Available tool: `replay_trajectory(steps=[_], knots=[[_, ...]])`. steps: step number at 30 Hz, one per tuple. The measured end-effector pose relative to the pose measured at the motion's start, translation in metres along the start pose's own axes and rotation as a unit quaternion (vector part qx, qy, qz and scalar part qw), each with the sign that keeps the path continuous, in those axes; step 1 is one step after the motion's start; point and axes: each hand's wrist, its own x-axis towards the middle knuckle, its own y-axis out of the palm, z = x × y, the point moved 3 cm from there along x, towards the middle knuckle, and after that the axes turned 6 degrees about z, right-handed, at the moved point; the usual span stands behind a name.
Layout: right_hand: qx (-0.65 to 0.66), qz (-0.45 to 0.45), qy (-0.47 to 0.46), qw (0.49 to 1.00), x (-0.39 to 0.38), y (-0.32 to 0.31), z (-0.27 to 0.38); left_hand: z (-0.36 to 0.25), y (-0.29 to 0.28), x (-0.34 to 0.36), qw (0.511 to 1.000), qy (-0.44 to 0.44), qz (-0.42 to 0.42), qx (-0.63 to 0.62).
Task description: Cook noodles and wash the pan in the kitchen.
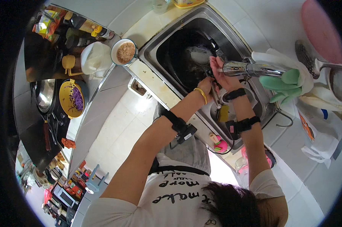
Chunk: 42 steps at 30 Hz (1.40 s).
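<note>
In the sink lies a large black wok with some cloudy water and wet reflections inside. My left hand, below a gold bracelet, is closed at the wok's near right edge. A narrow metallic piece runs past its fingers, but what it belongs to I cannot make out. Under the end of the chrome faucet, my right hand is turned palm up with its fingers stretched, partly hidden by the spout. Beside my wrists, a clear bowl and a yellow sponge-like piece sit in the second basin.
Left of the sink stands a cup of brownish food. Farther left are a yellow bowl with shredded purple vegetable and a lidded pan on the stove. Green gloves hang behind the faucet. A pink-handled brush-like item lies on the near edge.
</note>
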Motion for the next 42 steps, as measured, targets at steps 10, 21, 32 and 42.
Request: replay_trajectory(steps=[10, 21, 32, 42], knots=[[-0.605, -0.181, -0.051, 0.774, -0.025, 0.047, -0.007, 0.001, 0.012, -0.02, 0.998, 0.03, 0.043, 0.045], [-0.663, -0.178, -0.298, 0.663, -0.085, 0.127, 0.015, 0.009, 0.013, -0.013, 0.998, 0.041, -0.052, -0.021], [-0.733, -0.296, -0.317, 0.523, -0.053, 0.114, 0.05, 0.014, 0.005, -0.023, 0.999, 0.003, -0.041, -0.027], [-0.645, -0.204, -0.303, 0.671, -0.05, 0.083, 0.047, 0.012, 0.004, -0.043, 0.999, -0.001, -0.036, 0.026]])
